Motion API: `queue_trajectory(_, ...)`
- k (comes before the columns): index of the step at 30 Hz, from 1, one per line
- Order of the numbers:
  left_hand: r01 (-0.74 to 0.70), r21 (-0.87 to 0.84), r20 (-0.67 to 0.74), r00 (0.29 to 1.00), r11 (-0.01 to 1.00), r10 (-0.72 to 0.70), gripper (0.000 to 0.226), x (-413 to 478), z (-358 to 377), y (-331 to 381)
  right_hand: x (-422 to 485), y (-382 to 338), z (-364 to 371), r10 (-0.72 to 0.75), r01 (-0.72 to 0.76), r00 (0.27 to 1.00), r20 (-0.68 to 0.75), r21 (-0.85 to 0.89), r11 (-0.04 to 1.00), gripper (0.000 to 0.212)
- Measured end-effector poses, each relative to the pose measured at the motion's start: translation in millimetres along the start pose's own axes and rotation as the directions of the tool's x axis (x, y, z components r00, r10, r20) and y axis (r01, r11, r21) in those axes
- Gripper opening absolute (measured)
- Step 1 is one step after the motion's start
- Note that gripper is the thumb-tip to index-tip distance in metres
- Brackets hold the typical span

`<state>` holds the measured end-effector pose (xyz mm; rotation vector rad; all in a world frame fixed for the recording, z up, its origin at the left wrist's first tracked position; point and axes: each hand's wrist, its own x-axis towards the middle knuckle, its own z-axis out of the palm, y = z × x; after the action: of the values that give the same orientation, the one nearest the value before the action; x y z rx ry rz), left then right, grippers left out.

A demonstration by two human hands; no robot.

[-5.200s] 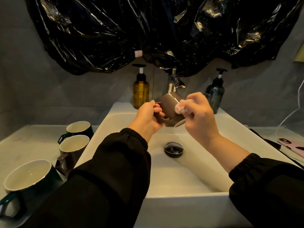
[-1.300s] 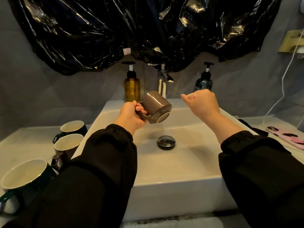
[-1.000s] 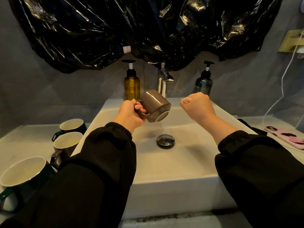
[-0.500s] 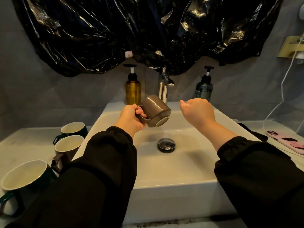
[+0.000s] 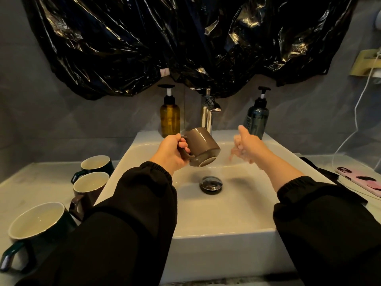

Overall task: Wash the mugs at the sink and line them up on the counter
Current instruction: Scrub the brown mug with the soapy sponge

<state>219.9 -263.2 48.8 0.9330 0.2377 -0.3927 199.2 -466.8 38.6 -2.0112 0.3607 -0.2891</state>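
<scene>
My left hand [image 5: 172, 152] grips the handle of a brown mug [image 5: 203, 146] and holds it tipped mouth-down over the white sink [image 5: 216, 215], just below the chrome tap [image 5: 207, 116]. To the right of the mug my right hand [image 5: 246, 148] hangs over the basin with fingers spread and blurred, holding nothing. On the counter left of the sink stand three mugs upright in a row: a dark green one [image 5: 95, 164] at the back, a brown one [image 5: 88, 187] in the middle, a large dark green one [image 5: 35, 228] nearest me.
An amber pump bottle [image 5: 169, 118] and a dark blue pump bottle [image 5: 256, 120] flank the tap on the sink's back ledge. The drain plug [image 5: 211, 183] sits mid-basin. A pink phone [image 5: 362, 180] and a white cable [image 5: 358, 112] lie at right. Black plastic sheeting [image 5: 185, 42] hangs above.
My right hand, a closed fist a moment ago, has opened and its fingers now spread downward in a blur. The mug stays tipped in my left hand, slightly lower.
</scene>
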Motion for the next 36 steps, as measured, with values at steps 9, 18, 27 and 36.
queue_trajectory(9, 0.021, 0.146, 0.091, 0.995, 0.989, -0.034, 0.035, -1.2, 14.7, -11.1, -23.6, -13.4, 24.7, -0.667, 0.628, 0.745, -0.004, -0.330, 0.704, 0.039)
queue_trajectory(18, -0.042, 0.039, 0.074, 0.997, 0.998, 0.039, 0.027, -1.9, 14.1, -6.2, -33.1, -8.5, 36.5, -0.832, 0.776, 0.549, 0.075, -0.416, 0.475, 0.018)
queue_trajectory(27, -0.094, 0.067, 0.162, 0.983, 0.993, 0.082, 0.031, -7.6, 19.2, -9.3, -27.5, -16.4, 39.5, -0.795, 0.756, 0.583, -0.168, -0.246, 0.607, 0.021)
queue_trajectory(36, 0.014, -0.133, 0.151, 0.989, 0.991, 0.007, 0.040, -11.0, 13.1, -3.8, -29.3, -19.6, 16.0, -0.159, 0.157, 0.987, -0.011, 0.247, 0.956, 0.036)
